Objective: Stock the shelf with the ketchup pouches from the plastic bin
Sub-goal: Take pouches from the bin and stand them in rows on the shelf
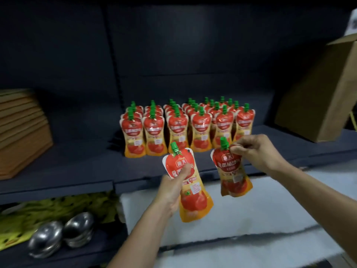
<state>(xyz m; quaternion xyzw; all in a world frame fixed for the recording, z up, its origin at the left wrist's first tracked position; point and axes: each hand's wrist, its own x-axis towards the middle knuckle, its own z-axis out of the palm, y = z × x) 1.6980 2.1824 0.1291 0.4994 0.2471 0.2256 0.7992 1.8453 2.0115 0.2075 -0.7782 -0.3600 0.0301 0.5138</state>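
While both of my arms reach toward the dark shelf, each hand has one pouch. My left hand is wrapped round the middle of a red-and-orange ketchup pouch with a green cap, thumb pressed across its printed front, and its top leans left. My right hand pinches a second pouch by its top corner beside the cap, so it hangs nearly upright (the fingertips are bunched tight there). Both are held just in front of the shelf's edge. Behind them, rows of standing pouches fill the shelf's middle. A brown cardboard box leans at right, a stack of flat brown cardboard lies at left, and shiny metal bowls sit below.
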